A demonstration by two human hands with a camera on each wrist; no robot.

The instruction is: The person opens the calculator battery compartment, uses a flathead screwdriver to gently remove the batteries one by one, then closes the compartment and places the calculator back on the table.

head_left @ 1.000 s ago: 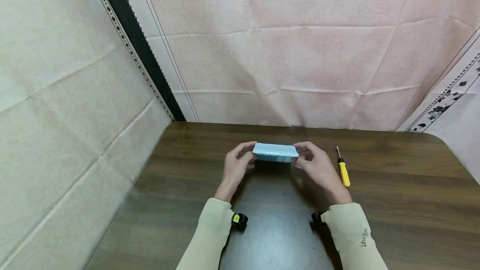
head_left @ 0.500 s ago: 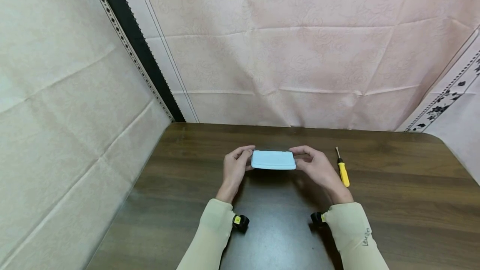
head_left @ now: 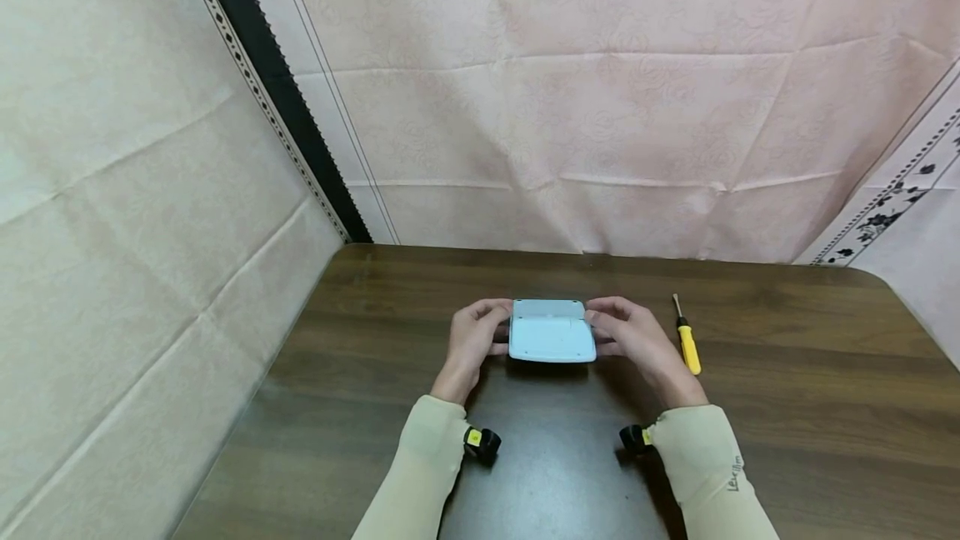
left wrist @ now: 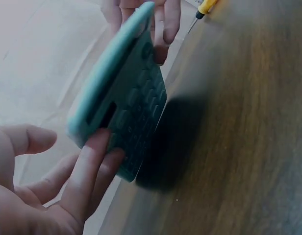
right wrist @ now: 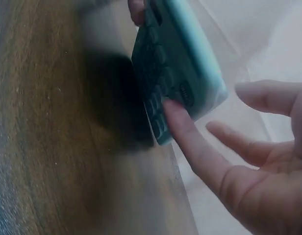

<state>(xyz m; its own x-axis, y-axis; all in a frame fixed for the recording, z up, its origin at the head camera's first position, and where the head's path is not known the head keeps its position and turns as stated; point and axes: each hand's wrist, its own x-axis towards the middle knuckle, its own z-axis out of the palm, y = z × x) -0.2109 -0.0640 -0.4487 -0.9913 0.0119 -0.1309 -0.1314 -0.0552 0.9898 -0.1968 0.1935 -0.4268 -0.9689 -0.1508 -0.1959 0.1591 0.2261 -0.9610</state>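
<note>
A light blue calculator [head_left: 552, 342] is held between both hands above the wooden table, its plain back showing in the head view. The left hand [head_left: 471, 338] holds its left end; the right hand [head_left: 636, 338] holds its right end. In the left wrist view the calculator [left wrist: 112, 83] is tilted, keys towards the table, with left fingertips [left wrist: 98, 139] against the keyed side. In the right wrist view a right finger [right wrist: 183, 122] touches the keys of the calculator [right wrist: 190, 63]. The outermost digit of each hand looks slightly apart from the casing in the wrist views.
A screwdriver [head_left: 687, 344] with a yellow handle lies on the table [head_left: 795, 373], right of the right hand. Pale patterned cloth [head_left: 570, 123] hangs behind the table's back edge, and more hangs at the left.
The calculator has turned between the hands. Its keys showed along the near side a second ago; now its back faces the head camera. The hands have moved only slightly.
</note>
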